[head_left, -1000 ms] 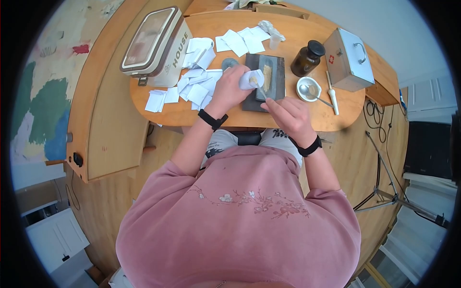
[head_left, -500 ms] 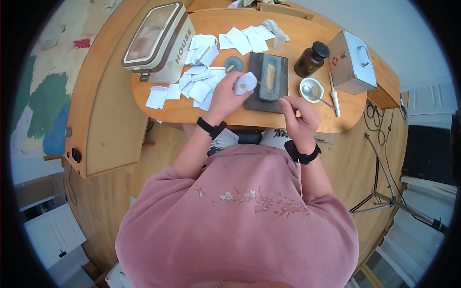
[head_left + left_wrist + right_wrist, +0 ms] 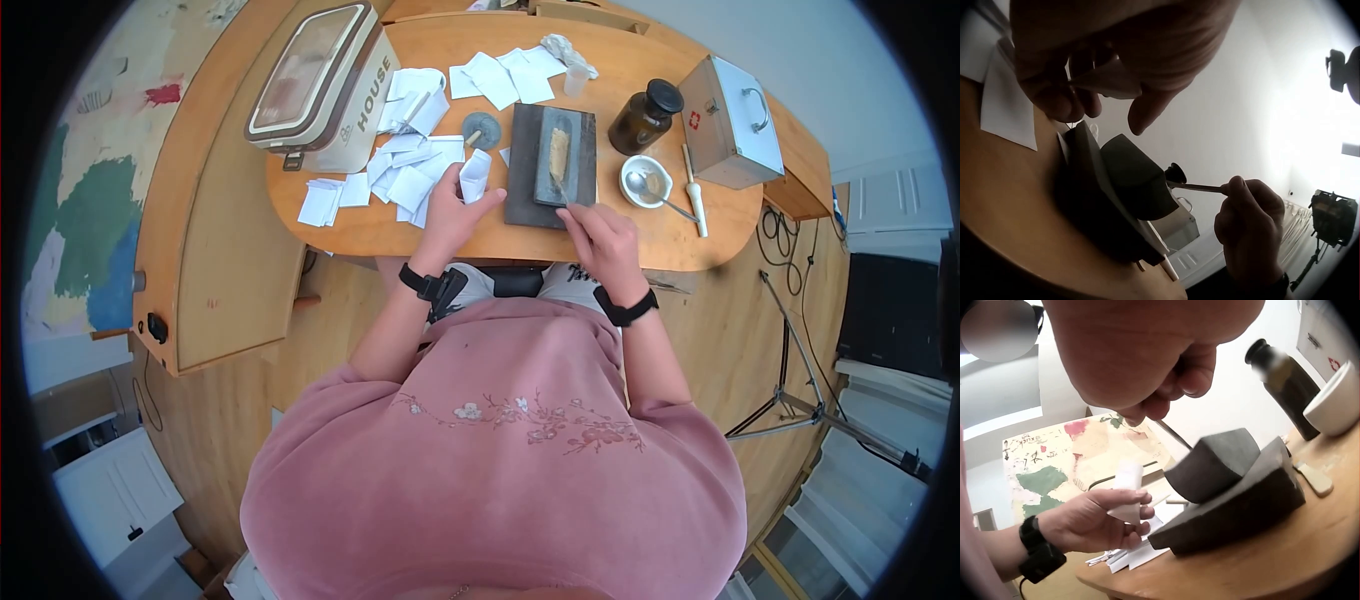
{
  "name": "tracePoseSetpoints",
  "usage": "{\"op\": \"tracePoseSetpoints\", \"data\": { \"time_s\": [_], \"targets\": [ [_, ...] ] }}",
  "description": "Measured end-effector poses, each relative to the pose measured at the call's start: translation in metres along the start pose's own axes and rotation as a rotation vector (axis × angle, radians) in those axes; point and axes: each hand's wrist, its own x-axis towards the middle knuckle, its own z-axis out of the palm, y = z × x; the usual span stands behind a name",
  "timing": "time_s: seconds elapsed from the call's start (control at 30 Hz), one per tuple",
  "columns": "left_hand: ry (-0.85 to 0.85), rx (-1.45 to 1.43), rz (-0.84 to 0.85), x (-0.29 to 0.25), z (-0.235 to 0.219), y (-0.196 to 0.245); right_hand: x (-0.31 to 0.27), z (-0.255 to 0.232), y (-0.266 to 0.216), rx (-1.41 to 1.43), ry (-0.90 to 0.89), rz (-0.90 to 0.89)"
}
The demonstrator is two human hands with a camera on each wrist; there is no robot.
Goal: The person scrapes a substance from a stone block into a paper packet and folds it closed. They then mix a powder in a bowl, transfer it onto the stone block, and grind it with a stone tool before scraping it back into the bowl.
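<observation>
Folded white paper (image 3: 474, 176) pinched upright in left hand (image 3: 452, 215), just left of dark tray (image 3: 527, 190); thin metal spatula (image 3: 1200, 187) gripped by right hand (image 3: 597, 232), tip over the tray

Even daylight is filling the fisheye head view, bending the worktop (image 3: 640, 245) at its dark edges. Both wrist views are glaring white behind, leaving the near fingers (image 3: 1060, 94) blurred and shadowed.
</observation>
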Motion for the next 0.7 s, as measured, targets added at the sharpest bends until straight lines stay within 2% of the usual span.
{"op": "tracePoseSetpoints", "data": {
  "time_s": [0.2,0.27,0.3,0.37,0.4,0.47,0.5,0.57,0.7],
  "targets": [
    [0.000,0.062,0.079,0.002,0.002,0.006,0.014,0.023,0.030,-0.096,0.025,-0.061],
    [0.009,0.300,0.052,0.001,-0.002,0.016,0.017,0.024,0.032,-0.121,0.028,-0.077],
    [0.010,0.301,0.049,0.001,-0.003,0.018,0.018,0.023,0.032,-0.135,0.025,-0.098],
    [0.079,0.450,0.216,0.005,-0.002,0.020,0.019,0.021,0.032,-0.153,0.022,-0.114],
    [0.076,0.450,0.218,0.008,-0.001,0.020,0.021,0.021,0.032,-0.163,0.027,-0.140],
    [0.099,0.507,0.377,0.017,0.002,0.020,0.022,0.019,0.033,-0.176,0.038,-0.165],
    [0.098,0.507,0.381,0.022,0.004,0.022,0.023,0.018,0.034,-0.185,0.048,-0.180],
    [0.116,0.648,0.531,0.031,0.010,0.027,0.023,0.013,0.033,-0.199,0.061,-0.195],
    [0.009,0.709,0.434,0.047,0.017,0.032,0.021,0.005,0.025,-0.196,0.059,-0.220]
  ]
}}
